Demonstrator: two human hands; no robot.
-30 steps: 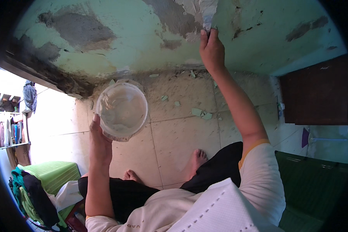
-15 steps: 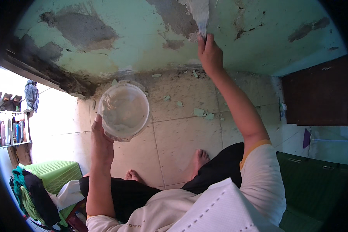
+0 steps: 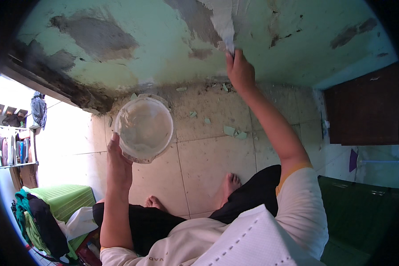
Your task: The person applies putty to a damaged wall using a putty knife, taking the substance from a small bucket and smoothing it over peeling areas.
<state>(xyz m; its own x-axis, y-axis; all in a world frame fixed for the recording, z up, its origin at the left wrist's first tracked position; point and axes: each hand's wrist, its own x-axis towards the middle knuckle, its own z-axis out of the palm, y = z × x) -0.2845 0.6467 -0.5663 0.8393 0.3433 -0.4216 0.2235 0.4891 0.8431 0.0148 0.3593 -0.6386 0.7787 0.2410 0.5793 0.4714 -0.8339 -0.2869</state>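
My left hand (image 3: 119, 150) is closed on the rim of a round white tub (image 3: 147, 126), thumb on top; pale, smeared putty lies inside it. My right hand (image 3: 241, 71) reaches forward and grips a putty knife (image 3: 229, 41), its blade against the green wall (image 3: 164, 57). White putty (image 3: 221, 13) coats the wall around and above the blade, next to a bare grey patch (image 3: 195, 20) where the paint is gone. The fingers hide most of the knife's handle.
Chips of green paint (image 3: 229, 131) lie on the tiled floor (image 3: 213, 159) below the wall. At the left stand a green plastic basket (image 3: 66, 199) with clothes (image 3: 44, 226) beside it, and a rack (image 3: 14, 148). A dark brown panel (image 3: 363, 106) is at the right.
My right hand and the putty knife have moved slightly down the wall, toward me. The tub has shifted a little to the right in the picture, still in my left hand.
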